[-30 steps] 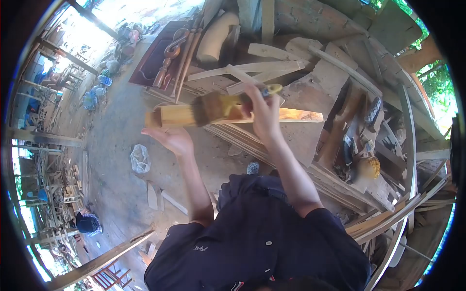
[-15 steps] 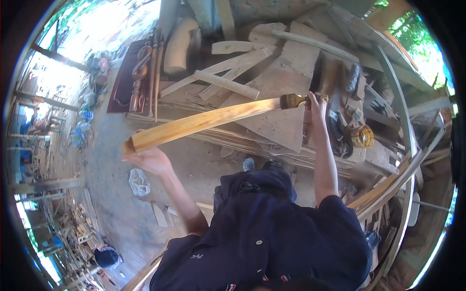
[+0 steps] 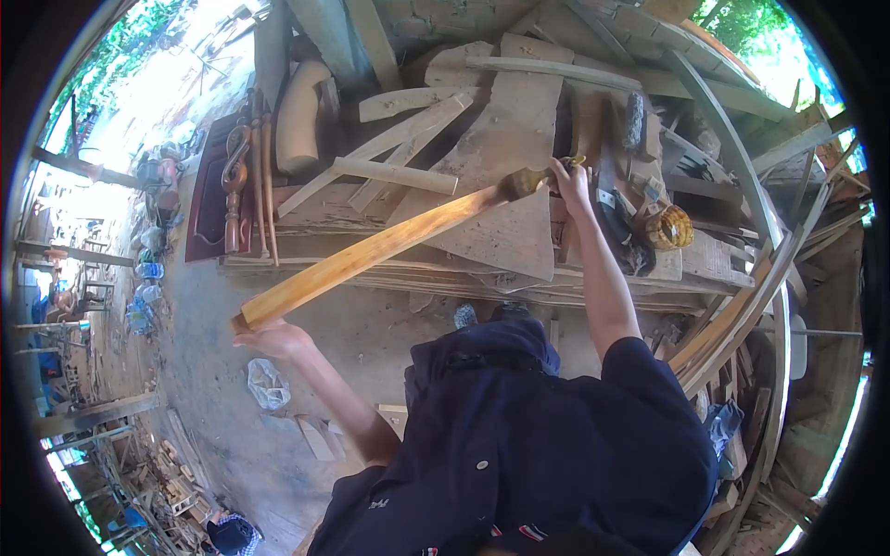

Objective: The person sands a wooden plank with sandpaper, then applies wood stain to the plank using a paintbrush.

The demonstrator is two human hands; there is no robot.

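A long, glossy yellow-brown wooden piece (image 3: 371, 252) slants from lower left to upper right in front of me. My left hand (image 3: 272, 337) supports its lower left end from beneath. My right hand (image 3: 567, 181) grips the handle of a paintbrush (image 3: 525, 182), whose bristles rest at the upper right end of the wood. Below, my dark blue shirt fills the bottom of the view.
Behind the wood is a workbench (image 3: 519, 278) piled with planks and offcuts. A yellow woven object (image 3: 669, 227) and dark tools lie at its right. Turned, carved pieces (image 3: 236, 176) lean at left. A plastic bag (image 3: 267, 383) lies on the concrete floor. Curved laths stand at right.
My right hand has run the brush from the left end of the wood along to its right end. The wood now slants more steeply, its left end lower.
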